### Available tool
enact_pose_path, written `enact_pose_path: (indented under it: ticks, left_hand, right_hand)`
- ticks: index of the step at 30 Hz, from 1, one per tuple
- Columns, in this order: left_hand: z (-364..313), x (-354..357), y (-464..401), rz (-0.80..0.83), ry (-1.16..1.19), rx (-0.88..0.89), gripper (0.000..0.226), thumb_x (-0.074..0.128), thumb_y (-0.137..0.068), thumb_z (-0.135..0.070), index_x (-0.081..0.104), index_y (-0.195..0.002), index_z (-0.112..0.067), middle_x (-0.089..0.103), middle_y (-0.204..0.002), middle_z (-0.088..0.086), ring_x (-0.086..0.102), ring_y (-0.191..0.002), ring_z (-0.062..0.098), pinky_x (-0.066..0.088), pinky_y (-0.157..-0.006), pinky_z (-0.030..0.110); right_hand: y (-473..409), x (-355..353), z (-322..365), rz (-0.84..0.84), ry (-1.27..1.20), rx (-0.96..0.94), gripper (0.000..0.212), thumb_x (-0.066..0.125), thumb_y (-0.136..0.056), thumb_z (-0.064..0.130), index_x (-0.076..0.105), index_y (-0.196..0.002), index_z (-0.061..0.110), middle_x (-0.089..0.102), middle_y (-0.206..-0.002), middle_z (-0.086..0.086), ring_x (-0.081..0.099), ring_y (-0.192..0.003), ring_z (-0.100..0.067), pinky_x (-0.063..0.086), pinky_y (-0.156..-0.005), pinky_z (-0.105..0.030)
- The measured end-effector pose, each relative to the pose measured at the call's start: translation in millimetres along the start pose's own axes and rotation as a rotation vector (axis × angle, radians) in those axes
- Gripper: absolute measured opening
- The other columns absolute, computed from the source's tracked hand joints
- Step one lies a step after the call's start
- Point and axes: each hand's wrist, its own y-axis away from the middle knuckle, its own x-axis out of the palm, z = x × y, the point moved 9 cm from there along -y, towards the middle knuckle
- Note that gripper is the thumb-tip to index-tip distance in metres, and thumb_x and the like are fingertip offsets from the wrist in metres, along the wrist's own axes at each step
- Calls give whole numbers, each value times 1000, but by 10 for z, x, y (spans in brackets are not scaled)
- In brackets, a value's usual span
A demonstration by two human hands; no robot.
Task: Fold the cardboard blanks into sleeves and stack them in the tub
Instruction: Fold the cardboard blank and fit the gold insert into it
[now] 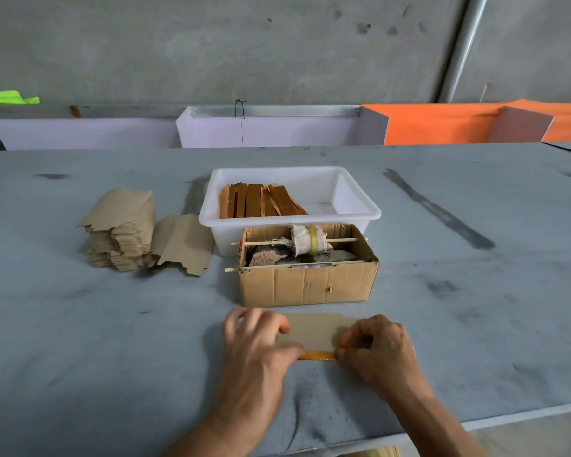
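Both hands' grip pinching flat cardboard blank (pixel 314 331), left hand (pixel 261 338), right hand (pixel 374 344), smooth white tub (pixel 360 214)

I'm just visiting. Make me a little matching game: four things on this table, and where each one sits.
Things:
1. white tub
2. stack of blanks
3. cardboard box
4. blank being folded

Places:
A. under both hands
B. far left
C. behind the box
D. between the tub and the hands

Pairs: 1-C, 2-B, 3-D, 4-A
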Motion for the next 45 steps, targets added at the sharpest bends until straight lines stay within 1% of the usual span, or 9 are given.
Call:
enact_pose_path:
  ticks: [8,11,14,20,25,28,33,40,45]
  left_hand:
    - [-194,30,50,5,-166,178,33,41,-74,-12,68,-56,-18,54,-62,-5,57,-63,19,33,-78,34]
    - [-190,48,42,10,-150,161,24,53,-73,-9,68,-57,-18,55,-62,-5,56,-63,18,32,-76,33]
    - [-153,54,43,26,-99,140,24,54,-74,-11,68,-58,-20,55,-62,-5,56,-63,19,32,-73,32]
    - [-29,152,114,153,-23,86,19,63,-72,-1,64,-60,-15,49,-68,-4,52,-64,14,40,-56,26]
    - [195,174,184,215,133,-50,27,72,-54,12,74,-68,-11,58,-74,-6,52,-73,6,48,-63,19]
    - [315,160,136,216,250,-172,22,66,-67,10,75,-76,-9,64,-79,-4,58,-77,8,45,-70,14]
    - [421,129,38,159,309,-310,10,67,-79,-6,73,-86,-11,63,-82,-5,61,-75,13,46,-72,20]
    - [497,370,-191,360,54,-311,42,61,-86,-42,57,-124,-23,52,-115,-5,48,-112,13,37,-91,23]
    - [525,477,-276,503,48,-381,41,69,-80,-43,58,-113,-20,54,-110,-1,53,-105,17,43,-85,29]
  right_hand:
    - [284,-132,282,-260,335,-253,19,85,-53,15,70,-59,25,62,-76,7,59,-82,-28,38,-64,-33]
    - [490,-145,600,-422,397,-538,10,62,-58,13,67,-52,17,63,-66,0,60,-62,-28,39,-54,-31]
    - [563,25,701,-385,392,-649,28,42,-63,19,67,-50,18,62,-60,2,60,-53,-20,37,-52,-24]
    - [532,45,562,-301,399,-609,4,64,-49,19,68,-50,20,64,-60,6,60,-49,-13,34,-35,-12]
    - [465,-29,394,-207,369,-518,20,58,-45,4,69,-54,18,67,-63,6,63,-51,-14,36,-33,-14]
    - [238,-60,341,-126,315,-345,25,55,-72,-1,72,-75,18,67,-77,2,65,-67,-26,47,-51,-28]
    - [-138,64,286,45,430,-227,33,50,-92,31,54,-124,20,54,-118,-1,59,-102,-25,46,-83,-33]
    - [-294,208,304,224,424,-214,23,54,-90,25,58,-112,18,57,-113,-3,57,-101,-23,47,-86,-32]
    - [-252,176,321,204,394,-253,20,54,-91,28,59,-110,21,51,-111,-2,58,-97,-24,47,-84,-31]
